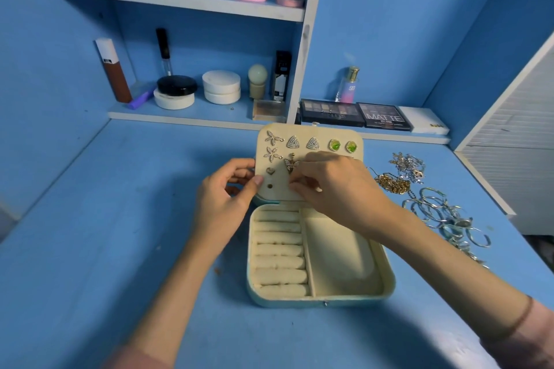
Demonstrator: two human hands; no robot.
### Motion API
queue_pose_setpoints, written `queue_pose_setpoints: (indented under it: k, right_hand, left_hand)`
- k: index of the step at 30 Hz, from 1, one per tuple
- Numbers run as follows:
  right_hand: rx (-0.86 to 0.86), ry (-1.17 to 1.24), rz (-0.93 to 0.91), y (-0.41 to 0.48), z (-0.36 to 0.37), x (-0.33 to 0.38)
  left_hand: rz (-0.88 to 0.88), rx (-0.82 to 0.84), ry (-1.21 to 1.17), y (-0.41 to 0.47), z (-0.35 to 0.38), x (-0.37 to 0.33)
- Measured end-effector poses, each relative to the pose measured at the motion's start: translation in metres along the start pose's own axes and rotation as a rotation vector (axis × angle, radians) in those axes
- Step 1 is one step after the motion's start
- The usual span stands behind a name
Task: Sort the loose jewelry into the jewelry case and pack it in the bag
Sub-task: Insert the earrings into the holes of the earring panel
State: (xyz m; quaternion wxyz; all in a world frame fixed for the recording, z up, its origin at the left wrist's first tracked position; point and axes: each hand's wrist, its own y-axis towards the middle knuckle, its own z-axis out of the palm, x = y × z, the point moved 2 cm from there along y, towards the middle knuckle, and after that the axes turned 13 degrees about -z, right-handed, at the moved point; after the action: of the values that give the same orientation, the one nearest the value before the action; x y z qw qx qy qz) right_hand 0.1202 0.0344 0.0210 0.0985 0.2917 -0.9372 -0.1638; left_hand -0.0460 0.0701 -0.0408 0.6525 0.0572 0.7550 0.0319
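A cream jewelry case [344, 255] lies open on the blue desk, its earring panel [308, 132] standing upright at the back. Flower, triangle and green studs [335, 145] sit on the panel, with a small heart stud [270, 171] and a butterfly earring [290, 165] below. My left hand [224, 198] grips the panel's left edge, thumb on its front. My right hand [332, 186] pinches at the panel just under the butterfly earring; what its fingertips hold is hidden. Loose chains [392, 184] and silver bangles [440, 210] lie to the right.
Shelves behind hold cosmetics: jars [221, 87], a brown bottle [112, 69], eyeshadow palettes [356, 115] and a perfume bottle [349, 85]. A white cabinet edge [509, 135] rises on the right. No bag is in view.
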Motion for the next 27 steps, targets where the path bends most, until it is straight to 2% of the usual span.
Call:
queue_pose_setpoints:
  k: [6, 13, 18, 27]
  right_hand:
    - [-0.090, 0.121, 0.092, -0.019, -0.013, -0.017]
    - [-0.104, 0.232, 0.270, -0.052, -0.035, -0.051]
    - [0.057, 0.155, 0.338, -0.075, -0.037, -0.080]
    - [0.275, 0.049, 0.318, -0.098, -0.039, -0.088]
  left_hand:
    - [-0.005, -0.002, 0.001, -0.001, 0.000, -0.001]
    - [0.013, 0.001, 0.012, 0.001, 0.000, 0.002]
    - [0.022, 0.005, 0.006, 0.003, -0.001, 0.004]
    - [0.031, 0.005, 0.033, 0.003, -0.001, 0.005]
